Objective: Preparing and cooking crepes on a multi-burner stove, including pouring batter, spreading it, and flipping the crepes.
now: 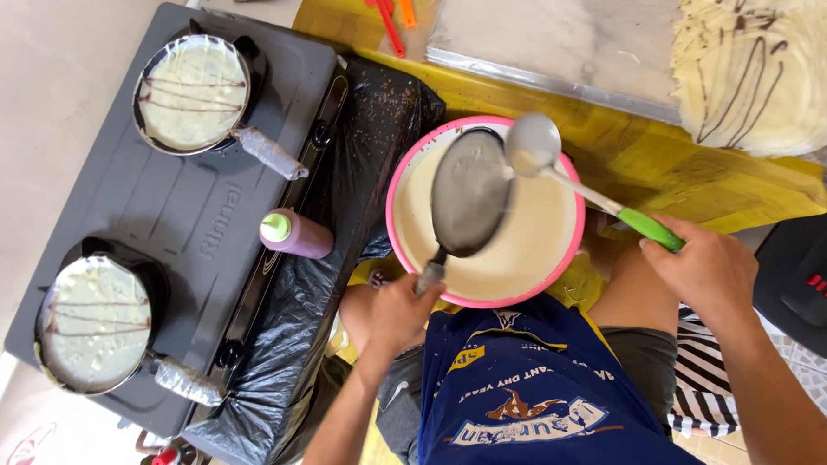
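My left hand (400, 315) grips the handle of a small dark pan (468, 193), held tilted over a pink-rimmed bowl (401, 168) of pale batter (535, 236). My right hand (710, 268) holds a metal ladle (532, 144) by its green handle, the ladle's cup at the pan's upper right edge above the bowl. The pan's inside looks grey and thinly coated.
A grey two-burner stove (180, 205) at the left carries two small pans (194, 91) (94, 321) of batter with chocolate lines. A pink squeeze bottle (295, 234) lies by black plastic sheeting (371, 113). Finished crepes (759, 50) rest on a tray (553, 31) at top right.
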